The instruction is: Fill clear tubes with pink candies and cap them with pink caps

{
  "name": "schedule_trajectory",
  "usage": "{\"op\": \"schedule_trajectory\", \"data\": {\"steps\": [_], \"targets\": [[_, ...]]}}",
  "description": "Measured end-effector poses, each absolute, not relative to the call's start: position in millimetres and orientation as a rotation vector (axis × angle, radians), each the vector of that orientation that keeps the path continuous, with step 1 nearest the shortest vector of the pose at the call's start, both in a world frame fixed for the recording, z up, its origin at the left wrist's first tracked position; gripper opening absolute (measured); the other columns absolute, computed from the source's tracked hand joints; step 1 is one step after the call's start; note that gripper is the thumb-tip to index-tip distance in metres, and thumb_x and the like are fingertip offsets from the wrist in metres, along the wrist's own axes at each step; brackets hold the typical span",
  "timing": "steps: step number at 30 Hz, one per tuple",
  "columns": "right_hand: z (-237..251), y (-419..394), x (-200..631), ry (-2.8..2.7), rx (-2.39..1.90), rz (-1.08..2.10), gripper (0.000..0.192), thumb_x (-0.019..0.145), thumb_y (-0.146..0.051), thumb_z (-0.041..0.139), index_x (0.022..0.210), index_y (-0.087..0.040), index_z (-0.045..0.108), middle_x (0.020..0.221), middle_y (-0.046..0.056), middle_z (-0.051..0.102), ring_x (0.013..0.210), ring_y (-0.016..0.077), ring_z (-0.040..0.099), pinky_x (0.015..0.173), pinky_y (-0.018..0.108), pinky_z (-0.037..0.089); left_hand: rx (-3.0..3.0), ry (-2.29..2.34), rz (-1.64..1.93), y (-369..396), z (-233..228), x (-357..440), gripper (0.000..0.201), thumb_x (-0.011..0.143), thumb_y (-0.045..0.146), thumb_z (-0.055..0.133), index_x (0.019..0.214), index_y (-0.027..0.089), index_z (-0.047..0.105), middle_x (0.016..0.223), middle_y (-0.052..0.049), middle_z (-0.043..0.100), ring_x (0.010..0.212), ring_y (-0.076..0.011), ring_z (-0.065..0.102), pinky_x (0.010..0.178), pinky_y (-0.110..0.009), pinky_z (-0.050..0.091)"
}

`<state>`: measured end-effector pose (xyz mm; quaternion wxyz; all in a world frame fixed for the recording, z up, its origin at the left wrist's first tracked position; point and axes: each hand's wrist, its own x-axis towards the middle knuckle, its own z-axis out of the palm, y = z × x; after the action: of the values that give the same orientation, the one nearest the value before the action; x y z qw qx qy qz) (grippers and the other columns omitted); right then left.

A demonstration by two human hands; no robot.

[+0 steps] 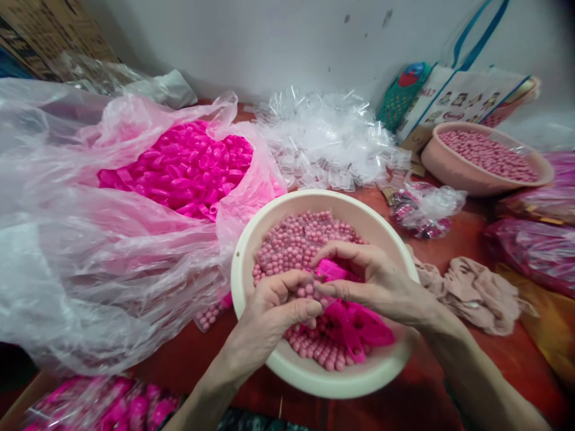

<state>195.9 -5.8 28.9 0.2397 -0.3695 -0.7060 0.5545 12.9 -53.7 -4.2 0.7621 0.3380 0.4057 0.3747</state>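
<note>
Small matte pink beads [294,242], heaped in a cream bowl [251,239], are pinched by the curled left hand [274,311], while bright pink plastic pieces [354,326] are loosely gripped by the right hand [372,281].

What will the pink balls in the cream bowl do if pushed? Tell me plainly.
The pink balls are small, round and smooth, so they would likely roll and slide over one another. They lie heaped loose, so a push probably shifts many at once. The bowl rim stands above them and should contain them.
</note>
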Motion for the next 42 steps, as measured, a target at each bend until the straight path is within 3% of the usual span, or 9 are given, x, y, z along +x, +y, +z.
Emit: {"op": "schedule_trajectory", "data": {"steps": [7, 10, 15, 22, 25, 28, 32, 36, 42], "targets": [[27, -2, 195, -2.035, -1.124, 1.186, 0.013, 0.084, -0.026, 0.062, 0.092, -0.017, 0.059, 0.083, 0.001, 0.058, 0.077, 0.0144, 0.053, 0.070, 0.027, 0.043, 0.738, 0.934, 0.852, -51, -3, 16, 0.019, 0.075, 0.021, 0.071, 0.093, 0.016, 0.067, 0.078, 0.000, 0.060, 0.068, -0.0071, 0.053, 0.064, -0.016, 0.046], [26, -8, 199, -2.032, -1.230, 0.995, 0.019, 0.086, -0.027, 0.059, 0.102, -0.018, 0.060, 0.095, 0.005, 0.061, 0.091, 0.0187, 0.056, 0.084, 0.033, 0.045, 0.746, 0.948, 0.876, -51, -2, 16, 0.023, 0.076, 0.021, 0.070, 0.098, 0.016, 0.067, 0.083, -0.001, 0.064, 0.072, -0.0090, 0.056, 0.067, -0.018, 0.047], [24, -32, 206, -2.043, -1.249, 1.125, 0.036, 0.090, -0.036, 0.052, 0.124, -0.026, 0.056, 0.125, 0.006, 0.056, 0.120, 0.0226, 0.048, 0.105, 0.040, 0.036, 0.785, 0.956, 0.906, -54, -1, 16, 0.024, 0.077, 0.021, 0.068, 0.101, 0.018, 0.066, 0.085, -0.001, 0.064, 0.079, -0.0116, 0.057, 0.073, -0.020, 0.046], [21, -37, 188, -2.110, -1.193, 0.924, 0.024, 0.092, -0.026, 0.045, 0.097, -0.027, 0.068, 0.082, 0.005, 0.059, 0.081, 0.0187, 0.059, 0.071, 0.031, 0.052, 0.879, 1.056, 0.950, -57, 0, 19, 0.024, 0.074, 0.019, 0.069, 0.097, 0.014, 0.066, 0.078, 0.000, 0.062, 0.073, -0.0112, 0.053, 0.069, -0.019, 0.044], [15, -43, 182, -2.091, -1.143, 0.842, 0.031, 0.091, -0.015, 0.041, 0.114, -0.021, 0.061, 0.081, 0.006, 0.054, 0.073, 0.0162, 0.056, 0.063, 0.027, 0.051, 0.913, 1.083, 0.962, -58, -2, 19, 0.023, 0.074, 0.019, 0.069, 0.097, 0.015, 0.066, 0.078, 0.000, 0.062, 0.072, -0.0116, 0.053, 0.067, -0.020, 0.044], [8, -53, 185, -2.173, -1.112, 0.708, 0.045, 0.090, -0.011, 0.037, 0.135, -0.019, 0.043, 0.094, 0.010, 0.055, 0.082, 0.0179, 0.057, 0.069, 0.028, 0.052, 0.965, 1.075, 0.967, -60, -2, 19, 0.017, 0.075, 0.018, 0.067, 0.092, 0.016, 0.067, 0.075, 0.000, 0.060, 0.070, -0.0115, 0.052, 0.065, -0.019, 0.044], [4, -60, 190, -2.307, -1.101, 0.495, 0.050, 0.092, -0.013, 0.036, 0.142, -0.020, 0.031, 0.107, 0.012, 0.057, 0.098, 0.0218, 0.057, 0.080, 0.032, 0.051, 0.993, 1.045, 0.937, -61, -2, 19, 0.011, 0.077, 0.020, 0.064, 0.087, 0.015, 0.065, 0.074, 0.000, 0.058, 0.073, -0.0133, 0.053, 0.068, -0.021, 0.044], [3, -63, 185, -2.327, -1.152, 0.352, 0.049, 0.093, -0.016, 0.035, 0.142, -0.017, 0.028, 0.108, 0.013, 0.059, 0.101, 0.0230, 0.058, 0.078, 0.030, 0.053, 0.977, 1.067, 0.934, -61, -4, 18, 0.012, 0.077, 0.022, 0.066, 0.087, 0.016, 0.066, 0.073, 0.000, 0.057, 0.068, -0.0118, 0.051, 0.063, -0.020, 0.043], [1, -65, 169, -2.451, -1.258, 0.142, 0.059, 0.087, -0.049, 0.049, 0.128, -0.008, 0.039, 0.109, 0.020, 0.059, 0.101, 0.0322, 0.057, 0.080, 0.043, 0.052, 0.864, 1.023, 0.933, -61, 0, 18, 0.018, 0.082, 0.026, 0.062, 0.098, 0.018, 0.060, 0.083, -0.001, 0.060, 0.076, -0.0127, 0.055, 0.069, -0.020, 0.043]]}}
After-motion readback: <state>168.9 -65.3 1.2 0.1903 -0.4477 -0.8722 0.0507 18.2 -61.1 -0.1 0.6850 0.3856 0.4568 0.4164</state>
